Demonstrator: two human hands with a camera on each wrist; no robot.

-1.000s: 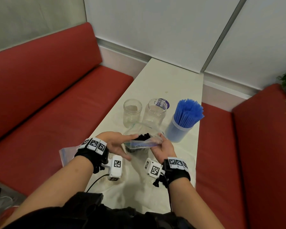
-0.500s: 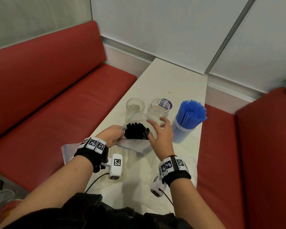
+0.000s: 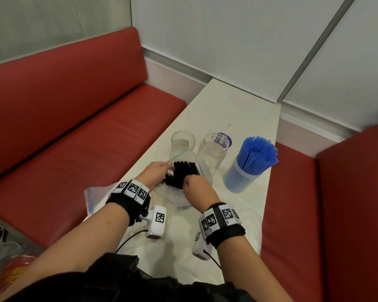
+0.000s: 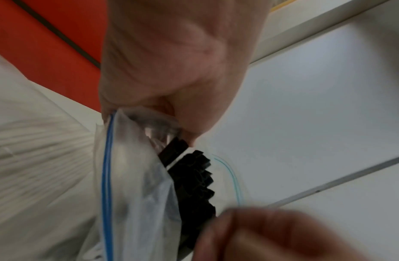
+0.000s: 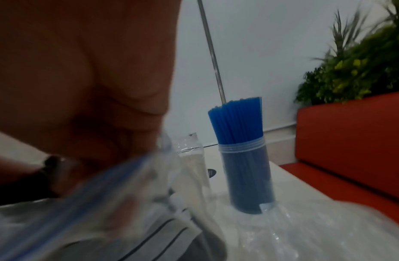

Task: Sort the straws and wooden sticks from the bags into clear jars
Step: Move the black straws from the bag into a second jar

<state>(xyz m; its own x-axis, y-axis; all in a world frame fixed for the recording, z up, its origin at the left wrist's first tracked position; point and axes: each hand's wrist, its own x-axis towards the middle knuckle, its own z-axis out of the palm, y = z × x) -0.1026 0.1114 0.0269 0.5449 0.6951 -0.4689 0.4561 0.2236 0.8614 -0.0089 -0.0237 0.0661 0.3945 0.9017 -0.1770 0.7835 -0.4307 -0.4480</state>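
A clear zip bag (image 3: pixel 177 198) stands on the white table (image 3: pixel 234 110) with a bundle of black straws (image 3: pixel 182 171) sticking out of its open mouth. My left hand (image 3: pixel 156 174) pinches the bag's rim; in the left wrist view the left hand (image 4: pixel 171 79) holds the blue-striped bag (image 4: pixel 109 167) beside the black straws (image 4: pixel 194 185). My right hand (image 3: pixel 194 185) curls round the near side of the bundle. Two empty clear jars (image 3: pixel 182 144) (image 3: pixel 214 149) stand just behind. A third jar of blue straws (image 3: pixel 250 168) is at the right.
Another flat plastic bag (image 3: pixel 94 197) hangs over the table's left edge, and crumpled clear plastic (image 5: pixel 316 229) lies near the jar of blue straws (image 5: pixel 243 167). Red benches (image 3: pixel 63 127) flank the narrow table. A green plant (image 5: pixel 361 61) stands behind the right bench.
The bag's mouth was pulled open and the black straws came into view. My right hand went from spread open above the bag down onto the bundle, fingers now curled round it.
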